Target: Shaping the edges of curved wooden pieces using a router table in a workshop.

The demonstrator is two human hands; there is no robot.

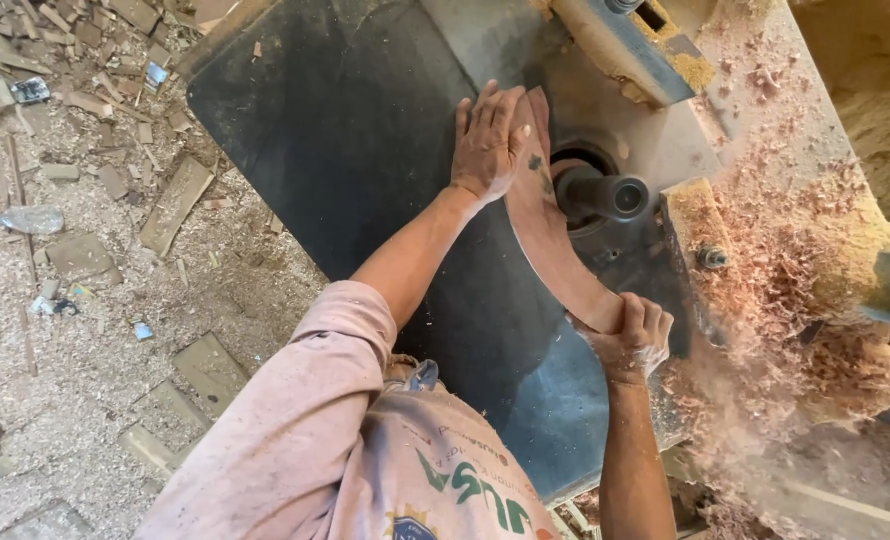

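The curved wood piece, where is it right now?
In the head view, the curved wood piece lies on the dark table, against the spindle, between the left hand and right hand.

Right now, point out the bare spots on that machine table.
Free: the dark table left of the left hand. Crowded: the curved wood piece, spindle and right hand; wood shavings heap beyond.

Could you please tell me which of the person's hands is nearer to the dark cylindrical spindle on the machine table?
Left. The left hand presses the curved reddish wooden piece just beside the dark cylindrical spindle; the right hand grips that piece's near end, farther away.
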